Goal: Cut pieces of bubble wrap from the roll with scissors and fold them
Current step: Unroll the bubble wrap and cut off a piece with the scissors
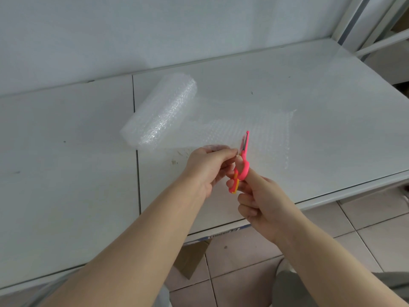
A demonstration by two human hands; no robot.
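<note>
Right hand (263,198) grips pink scissors (244,166) while left hand (207,169) pinches the edge of unrolled bubble wrap (254,127).

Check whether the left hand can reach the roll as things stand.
Probably yes: only table lies between the left hand and the roll, but its fingers pinch the unrolled sheet and must let go first.

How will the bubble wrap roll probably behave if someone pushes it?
The bubble wrap roll lies on its side, so it would probably roll. It looks airy, likely light. Its unrolled sheet bends where the left hand holds it, so probably floppy.
</note>
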